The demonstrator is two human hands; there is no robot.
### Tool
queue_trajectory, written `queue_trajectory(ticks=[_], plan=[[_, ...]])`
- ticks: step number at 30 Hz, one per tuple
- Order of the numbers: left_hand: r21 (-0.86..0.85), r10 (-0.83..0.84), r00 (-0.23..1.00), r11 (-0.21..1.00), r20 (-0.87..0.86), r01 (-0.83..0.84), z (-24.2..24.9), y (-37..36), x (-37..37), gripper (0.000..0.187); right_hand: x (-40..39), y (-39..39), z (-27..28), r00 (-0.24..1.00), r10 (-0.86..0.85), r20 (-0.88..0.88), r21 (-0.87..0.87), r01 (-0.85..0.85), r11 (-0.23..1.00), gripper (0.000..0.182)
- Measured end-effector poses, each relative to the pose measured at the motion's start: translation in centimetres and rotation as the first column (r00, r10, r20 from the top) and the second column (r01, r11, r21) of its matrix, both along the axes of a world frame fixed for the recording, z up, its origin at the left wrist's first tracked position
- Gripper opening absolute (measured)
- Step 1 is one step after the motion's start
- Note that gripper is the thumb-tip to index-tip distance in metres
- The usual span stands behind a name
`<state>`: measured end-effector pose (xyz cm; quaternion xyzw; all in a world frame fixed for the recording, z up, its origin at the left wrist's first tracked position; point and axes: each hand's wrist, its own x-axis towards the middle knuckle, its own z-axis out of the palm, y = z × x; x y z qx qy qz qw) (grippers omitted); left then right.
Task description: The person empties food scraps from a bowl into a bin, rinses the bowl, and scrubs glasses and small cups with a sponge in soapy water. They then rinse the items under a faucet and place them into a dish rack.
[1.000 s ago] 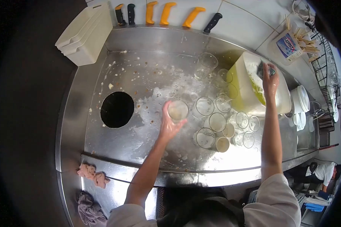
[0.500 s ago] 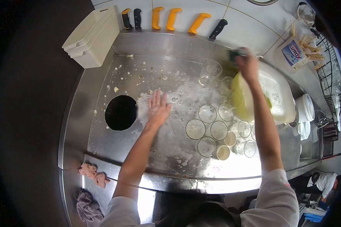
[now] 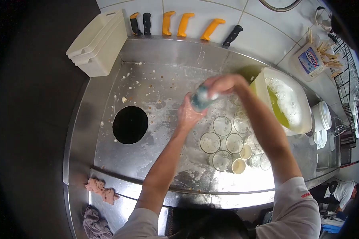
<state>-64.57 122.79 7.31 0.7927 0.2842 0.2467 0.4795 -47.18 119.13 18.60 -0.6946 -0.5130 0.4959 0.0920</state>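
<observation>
My left hand (image 3: pixel 189 113) is curled round the lower side of a blue-green blur (image 3: pixel 200 100), gripping it, while my right hand (image 3: pixel 224 84) meets it from above with bent fingers; how tightly those close, I can't tell. The blur is too smeared to swear by, but I take it for a glass with a scouring pad at its mouth. It is over the middle of the wet steel counter (image 3: pixel 147 159), just behind the standing glasses (image 3: pixel 210 142). Suds are my main worry: slick fingers and a hard twist from the right could spin the thing out of my left. If it drops, it could strike the rims nearest me and chip one, since those glasses stand close, some seemingly touching, with two small cups (image 3: pixel 238 166) at their edge. My right forearm (image 3: pixel 267 127) reaches over the far end of that group, so a low elbow could tip one into its neighbours. A glass with a hidden crack could cut me if I press too hard. The round hole (image 3: pixel 130 125) lies off to my left, and a small piece skidding over the wet steel could slide in there.
</observation>
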Motion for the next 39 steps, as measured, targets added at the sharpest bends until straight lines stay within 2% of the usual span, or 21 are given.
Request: queue_trajectory(ticks=[2,3,4,5,7,9,10,12,14,17,18,21,23,25,26,27,29,30,33,36,39], plan=[[-0.004,0.044,0.998,0.999,-0.039,-0.044,1.9,0.8,-0.5,0.084,-0.2,-1.6,1.4,0.984,-0.022,-0.176,0.468,0.103,0.878,0.032],[0.022,0.066,0.998,0.998,-0.006,-0.066,2.6,1.1,-0.2,0.081,-2.8,-1.5,0.9,0.969,-0.166,0.183,0.622,0.017,0.783,0.033],[0.048,0.089,0.996,0.995,0.029,-0.090,3.2,1.5,0.0,0.078,-3.9,-0.9,-0.3,0.905,-0.426,0.014,0.732,0.281,0.621,0.035],[-0.427,-0.034,0.988,0.899,0.151,0.096,3.3,1.8,0.2,0.075,-4.6,-0.3,-2.4,0.762,-0.621,-0.182,0.773,0.502,0.388,0.038],[-0.880,-0.046,0.884,0.090,0.465,0.467,3.2,2.8,-0.2,0.067,-5.7,1.3,-3.4,0.291,-0.625,-0.724,0.472,0.870,-0.142,0.044],[-0.752,-0.039,0.751,-0.076,0.659,0.655,3.8,3.4,-1.2,0.062,-2.1,4.9,-7.0,0.099,-0.771,-0.629,0.470,0.839,-0.276,0.046],[-0.665,-0.013,0.674,-0.171,0.739,0.727,3.7,3.2,-1.8,0.060,-1.0,4.2,-6.9,0.145,-0.872,-0.468,0.608,0.769,-0.199,0.047],[-0.715,-0.200,0.746,0.213,0.635,0.666,2.9,3.7,-2.2,0.061,1.0,0.7,-3.2,0.246,-0.969,0.033,0.855,0.495,0.155,0.050],[-0.568,-0.224,0.863,0.673,0.453,0.474,2.8,3.4,-1.6,0.063,4.2,-4.9,0.1,0.073,-0.993,0.091,0.925,0.364,0.111,0.055],[-0.260,-0.213,0.889,0.906,0.405,0.335,-1.9,4.7,0.6,0.076,8.5,-16.7,2.4,-0.140,-0.989,-0.047,0.967,0.244,-0.080,0.049],[-0.118,-0.184,0.894,0.961,0.408,0.251,-3.7,4.9,1.3,0.077,9.1,-19.8,2.8,-0.203,-0.969,0.142,0.941,0.333,0.068,0.049],[-0.020,-0.100,0.970,0.994,0.223,0.108,-4.1,3.9,3.0,0.076,18.8,-29.4,-8.5,0.153,-0.548,0.822,0.456,0.398,0.796,0.065],[0.011,-0.030,0.985,1.000,0.172,0.028,-6.0,3.4,3.8,0.068,16.4,-29.7,-10.4,0.660,-0.255,0.706,0.106,0.257,0.960,0.050],[-0.009,0.001,0.976,1.000,0.216,0.001,-11.4,4.3,5.5,0.058,16.3,-28.9,-9.4,0.624,-0.409,0.666,0.167,0.409,0.897,0.040],[-0.104,-0.105,0.972,0.986,0.211,0.129,-10.7,3.3,5.0,0.052,15.4,-28.0,-8.3,0.599,-0.485,0.637,0.193,0.485,0.853,0.035],[-0.195,-0.214,0.953,0.947,0.216,0.257,-8.9,1.5,4.4,0.047,9.7,-25.5,-1.8,0.492,-0.811,0.315,0.340,0.739,0.581,0.032],[-0.460,-0.422,0.876,0.745,0.233,0.482,-5.0,-1.5,4.4,0.043,4.8,-23.3,1.4,0.248,-0.938,0.241,0.838,0.434,0.330,0.030],[-0.619,-0.515,0.818,0.563,0.255,0.547,-4.0,-2.7,4.6,0.045,1.8,-22.1,3.0,0.291,-0.939,0.181,0.946,0.211,0.248,0.032],[-0.780,-0.545,0.634,-0.064,0.549,0.622,-3.5,-4.9,6.7,0.045,-1.4,-19.8,1.8,0.295,-0.889,0.350,0.882,0.216,0.419,0.030],[-0.805,-0.599,0.574,-0.226,0.559,0.549,-1.8,-6.5,6.0,0.047,0.6,-18.4,-3.9,0.525,-0.554,0.646,0.309,0.484,0.819,0.035],[-0.819,-0.650,0.552,-0.201,0.523,0.538,-2.0,-7.1,5.8,0.045,1.8,-17.0,-6.5,0.648,-0.501,0.574,0.129,0.533,0.836,0.047]])
